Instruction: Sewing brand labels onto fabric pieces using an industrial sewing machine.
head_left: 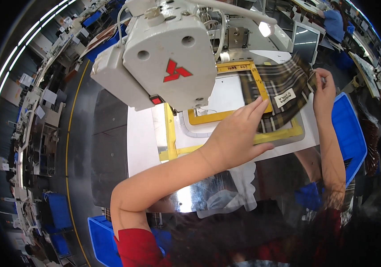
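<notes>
Your left hand (237, 135) lies flat on the plaid fabric piece (279, 95), fingers (255, 109) together and stretched out, pressing its near edge onto the yellow clamp frame (172, 133). Your right hand (324, 91) holds the fabric's far right edge, fingers pinched on the cloth. The fabric lies tilted across the frame's right half, with a small white label (285, 98) sewn on, face up.

Surface: white tabletop (139, 142) under the frame, with a pale template plate (226, 91) showing through the frame opening. The white sewing machine head (163, 53) hangs over the frame's left side, and a lit work lamp (266, 29) is just behind it. A shiny metal panel (199, 196) sits at the near edge of the tabletop.

Room: factory floor, dark grey, with a yellow floor line (68, 147) on your left. A blue bin (350, 133) stands just right of your right forearm, more blue bins (99, 238) low on the left. There are rows of workstations along the left rim. Another person in a blue top (334, 22) is at the far right, well apart from you.
</notes>
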The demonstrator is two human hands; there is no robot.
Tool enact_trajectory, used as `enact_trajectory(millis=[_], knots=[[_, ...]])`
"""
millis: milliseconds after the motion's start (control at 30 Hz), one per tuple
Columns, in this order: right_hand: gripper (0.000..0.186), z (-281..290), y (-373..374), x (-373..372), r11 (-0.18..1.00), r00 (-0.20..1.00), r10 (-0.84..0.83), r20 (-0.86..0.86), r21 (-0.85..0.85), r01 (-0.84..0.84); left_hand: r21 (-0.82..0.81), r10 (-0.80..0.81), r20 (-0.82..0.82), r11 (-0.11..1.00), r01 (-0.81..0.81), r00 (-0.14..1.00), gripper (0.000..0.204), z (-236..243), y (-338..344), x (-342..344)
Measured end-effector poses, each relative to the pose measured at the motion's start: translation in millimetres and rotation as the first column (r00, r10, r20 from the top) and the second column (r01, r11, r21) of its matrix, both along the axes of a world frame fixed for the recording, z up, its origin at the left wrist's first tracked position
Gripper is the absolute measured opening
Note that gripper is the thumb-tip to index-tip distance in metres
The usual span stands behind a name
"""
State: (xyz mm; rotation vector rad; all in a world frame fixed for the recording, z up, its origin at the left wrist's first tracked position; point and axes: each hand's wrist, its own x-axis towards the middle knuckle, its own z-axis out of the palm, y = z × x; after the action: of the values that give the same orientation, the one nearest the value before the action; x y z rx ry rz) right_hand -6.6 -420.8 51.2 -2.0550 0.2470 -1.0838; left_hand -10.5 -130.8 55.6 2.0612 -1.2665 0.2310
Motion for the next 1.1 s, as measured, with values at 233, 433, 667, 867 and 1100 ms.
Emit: enact_trajectory(millis=[233, 433, 667, 867, 1100], knots=[[0.016, 72.3, 132.9, -50.4, 0.652, 0.578, 0.757, 0.304, -0.401, -0.644, -0.390, -0.069, -0.353, 0.917, -0.080, 0.933, 0.034, 50.1, -1.6, -10.2], [0.026, 15.9, 125.2, -86.4, 0.404, 0.498, 0.834, -0.239, -0.349, -0.845, -0.076, 0.479, -0.457, 0.819, -0.569, 0.750, 0.022, 36.5, 148.2, -41.2], [0.030, -5.6, 123.9, -98.1, -0.071, -0.009, 0.762, -0.648, -0.069, -0.995, 0.224, 0.826, -0.456, 0.468, -0.855, 0.333, 0.023, -32.1, 342.1, -189.6], [0.015, -27.7, 126.7, -94.2, -0.089, -0.016, 0.787, -0.616, -0.088, -0.992, 0.380, 0.955, -0.294, 0.083, -0.921, -0.035, 0.023, -91.5, 347.3, -316.0], [0.011, -33.5, 126.9, -80.1, 0.096, 0.213, 0.791, -0.574, -0.226, -0.969, 0.157, 0.999, 0.019, -0.042, -0.987, -0.040, 0.024, -34.6, 332.6, -259.9]])
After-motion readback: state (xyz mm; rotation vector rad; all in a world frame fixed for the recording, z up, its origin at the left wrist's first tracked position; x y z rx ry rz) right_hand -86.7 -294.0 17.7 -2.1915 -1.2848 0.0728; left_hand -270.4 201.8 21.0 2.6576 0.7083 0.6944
